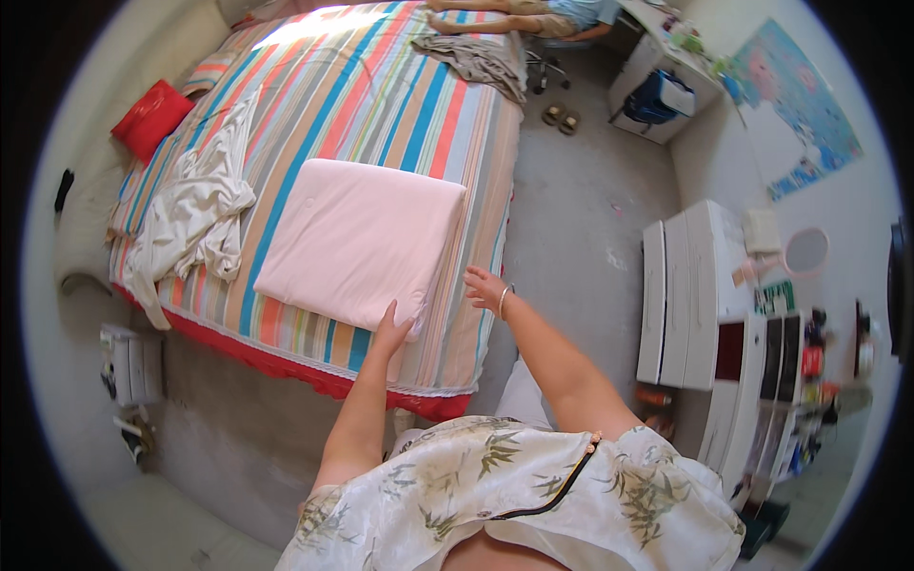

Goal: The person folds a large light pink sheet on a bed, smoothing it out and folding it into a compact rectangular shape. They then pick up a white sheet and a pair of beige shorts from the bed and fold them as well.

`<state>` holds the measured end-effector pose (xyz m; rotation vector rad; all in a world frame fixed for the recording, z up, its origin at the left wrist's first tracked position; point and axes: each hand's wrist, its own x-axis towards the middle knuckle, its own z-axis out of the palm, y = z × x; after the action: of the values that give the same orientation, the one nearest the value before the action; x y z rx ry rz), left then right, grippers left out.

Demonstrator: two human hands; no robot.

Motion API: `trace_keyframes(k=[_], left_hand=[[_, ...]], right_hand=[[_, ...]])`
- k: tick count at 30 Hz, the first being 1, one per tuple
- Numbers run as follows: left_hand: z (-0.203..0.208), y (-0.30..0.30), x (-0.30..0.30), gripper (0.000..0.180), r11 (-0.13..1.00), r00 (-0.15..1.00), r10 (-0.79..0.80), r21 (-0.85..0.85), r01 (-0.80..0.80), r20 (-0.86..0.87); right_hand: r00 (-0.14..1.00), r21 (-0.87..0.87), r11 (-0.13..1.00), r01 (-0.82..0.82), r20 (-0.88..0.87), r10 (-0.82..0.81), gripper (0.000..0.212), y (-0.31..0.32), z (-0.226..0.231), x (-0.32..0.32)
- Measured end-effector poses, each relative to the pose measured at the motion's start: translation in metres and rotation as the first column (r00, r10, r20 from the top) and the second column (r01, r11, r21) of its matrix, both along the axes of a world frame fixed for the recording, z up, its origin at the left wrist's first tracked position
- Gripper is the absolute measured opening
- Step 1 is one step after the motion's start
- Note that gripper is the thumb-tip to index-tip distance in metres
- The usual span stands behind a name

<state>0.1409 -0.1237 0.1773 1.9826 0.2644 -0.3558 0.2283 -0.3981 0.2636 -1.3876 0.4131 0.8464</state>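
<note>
A thick, flat pink cushion (357,238), rectangular with rounded corners, lies on the striped bedspread (405,124) near the bed's front right corner. At its near right corner is my left hand (390,333), thumb on the pink cover and the other fingers closed around the edge, partly hidden. A small whitish fold of the cover shows beside those fingers. My right hand (486,289) hovers off the cushion's right side, apart from it, fingers loosely spread and holding nothing. A bracelet circles the right wrist.
A crumpled white garment (195,219) and a red pillow (152,121) lie left on the bed. Another person's legs (495,21) rest at its far end, near grey-brown cloth (473,62). White drawers (678,295) stand right, across the grey floor (581,209). Slippers (561,118) lie farther off.
</note>
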Motion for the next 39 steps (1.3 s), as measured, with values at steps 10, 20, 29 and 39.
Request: trace_keyframes(k=[10, 20, 29, 39], left_hand=[[0.022, -0.111, 0.063, 0.067, 0.871, 0.943, 0.269, 0.468, -0.15, -0.198], [0.011, -0.155, 0.115, 0.071, 0.876, 0.917, 0.392, 0.336, -0.347, -0.075], [-0.005, -0.156, 0.179, 0.054, 0.767, 0.764, 0.63, 0.263, -0.585, -0.137], [-0.03, -0.175, 0.35, 0.064, 0.81, 0.861, 0.503, 0.386, -0.442, -0.068]], right_hand=[[0.985, 0.028, 0.987, -0.159, -0.06, 0.16, 0.061, -0.152, -0.002, 0.154], [0.921, -0.081, 0.919, -0.386, -0.085, 0.38, 0.061, -0.124, -0.014, 0.251], [0.852, -0.236, 0.819, -0.523, -0.126, 0.508, 0.058, -0.089, -0.043, 0.381], [0.906, -0.31, 0.871, -0.382, 0.062, 0.42, 0.06, -0.086, -0.103, 0.642]])
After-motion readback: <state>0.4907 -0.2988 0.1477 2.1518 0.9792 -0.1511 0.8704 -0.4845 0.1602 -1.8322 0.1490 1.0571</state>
